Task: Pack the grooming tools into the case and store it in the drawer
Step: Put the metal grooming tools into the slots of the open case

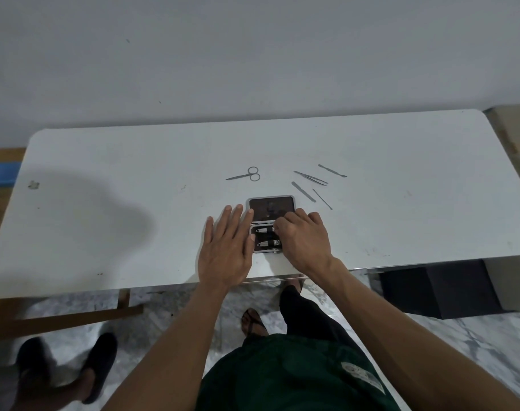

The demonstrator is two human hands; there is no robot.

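Note:
A small dark grooming case [270, 207] with a silver rim lies open on the white table [134, 203], lid half toward the wall. Two nail clippers [264, 237] sit in its near half. My left hand [227, 250] lies flat, fingers apart, against the case's left edge. My right hand [303, 237] rests curled over the case's right side; whether its fingertips pinch anything is hidden. Small scissors [247, 174] lie beyond the case. Tweezers [310, 178] and three thin metal tools [303, 191] [332, 170] [322, 199] lie to the far right of it.
A dark box-like unit [436, 292] stands under the table's right end. A wooden frame [69, 318] shows below the left edge. Another person's feet in dark shoes [98, 366] stand on the marble floor at lower left. A grey wall rises behind the table.

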